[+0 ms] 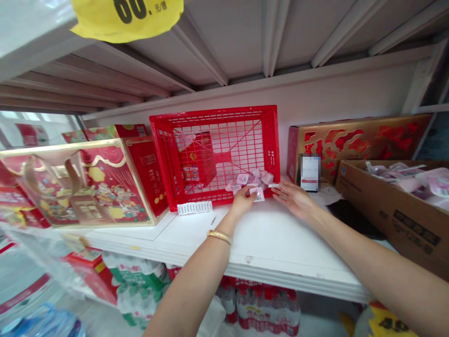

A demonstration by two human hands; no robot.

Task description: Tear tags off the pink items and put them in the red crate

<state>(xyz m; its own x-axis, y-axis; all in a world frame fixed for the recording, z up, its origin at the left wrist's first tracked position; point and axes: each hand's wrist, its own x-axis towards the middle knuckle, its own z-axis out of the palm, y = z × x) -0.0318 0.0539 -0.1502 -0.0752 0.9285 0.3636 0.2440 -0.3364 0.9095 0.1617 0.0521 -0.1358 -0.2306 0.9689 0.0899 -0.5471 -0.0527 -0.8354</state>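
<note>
My left hand (pixel 244 199) is closed on a small pink packet (pixel 258 194) with a barcode label on it, at the front rim of a red plastic basket (pixel 213 204). Several similar pink packets (pixel 242 179) lie inside the basket's right end, just behind the fingers. The basket lies on its side with its opening towards me. Close by on the right, my right hand (pixel 293 197) has a small white label (pixel 273 186) at its fingertips, with the other fingers loosely stretched. A strip of barcode labels (pixel 195 208) rests at the basket's front left.
A red and gold gift box (pixel 140 182) stands left of the basket. To the right are a phone (pixel 310 173), another gold box (pixel 368 140) and a cardboard carton (pixel 389 201) of pink packets. Metal shelf beams (pixel 224 42) run overhead. Bottled drinks (pixel 268 309) stand below the white shelf (pixel 280 248).
</note>
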